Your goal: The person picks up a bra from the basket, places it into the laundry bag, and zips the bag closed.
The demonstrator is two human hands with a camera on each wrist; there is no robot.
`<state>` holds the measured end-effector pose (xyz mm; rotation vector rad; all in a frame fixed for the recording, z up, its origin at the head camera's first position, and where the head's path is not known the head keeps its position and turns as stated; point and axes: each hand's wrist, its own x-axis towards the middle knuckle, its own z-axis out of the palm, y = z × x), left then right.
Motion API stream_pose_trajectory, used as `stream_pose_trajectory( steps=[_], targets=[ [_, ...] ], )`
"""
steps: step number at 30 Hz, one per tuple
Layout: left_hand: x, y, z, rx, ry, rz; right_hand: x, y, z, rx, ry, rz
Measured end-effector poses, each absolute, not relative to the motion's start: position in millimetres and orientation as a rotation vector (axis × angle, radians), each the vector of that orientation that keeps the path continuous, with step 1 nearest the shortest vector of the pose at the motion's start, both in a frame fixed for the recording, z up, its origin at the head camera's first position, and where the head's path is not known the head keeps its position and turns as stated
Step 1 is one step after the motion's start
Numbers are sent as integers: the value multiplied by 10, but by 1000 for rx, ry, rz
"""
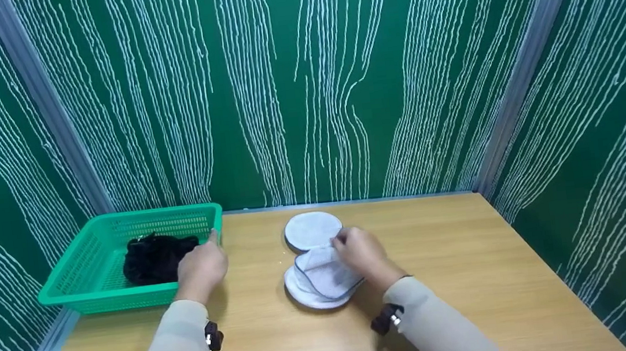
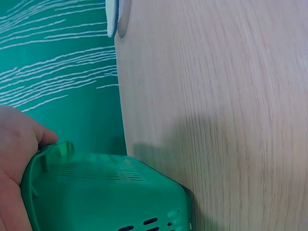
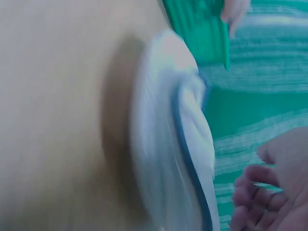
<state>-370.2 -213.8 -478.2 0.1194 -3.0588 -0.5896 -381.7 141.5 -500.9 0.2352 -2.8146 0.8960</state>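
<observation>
My left hand (image 1: 201, 267) grips the right rim of a green plastic basket (image 1: 128, 299), one finger stretched along the edge. The fingers on the basket's inner side are hidden. Loosely bent fingers show on my right hand (image 1: 363, 251), which is above a white padded, slipper-like thing (image 1: 308, 298) with dark edging. In the right wrist view a gap shows between that hand (image 3: 269, 192) and the white fabric (image 3: 159, 125), and the fingers hold nothing. A raised piece with dark piping (image 1: 329, 272) lies over the near end; a flat white oval (image 1: 313, 230) forms the far end.
Inside the basket lies a black, fluffy bundle (image 1: 156, 259). The light wooden table (image 1: 442, 243) runs back to a green wall (image 1: 292, 84) with white wavy lines. Grey metal posts (image 1: 522, 66) frame the corners.
</observation>
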Motion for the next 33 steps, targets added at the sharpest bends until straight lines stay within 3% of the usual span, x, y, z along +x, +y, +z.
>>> stream_pose_trajectory(
  steps=[10, 26, 33],
  targets=[
    [-3727, -2166, -4760, 136, -3087, -609, -3953, 1895, -5127, 75, -3080, 1075],
    [-3764, -2140, -4747, 157, -3081, -649, -3943, 1922, -5074, 73, -3147, 1123],
    [-3807, -2360, -4618, 264, -2909, -669, -3957, 1858, -5069, 55, -3119, 1238]
  ],
)
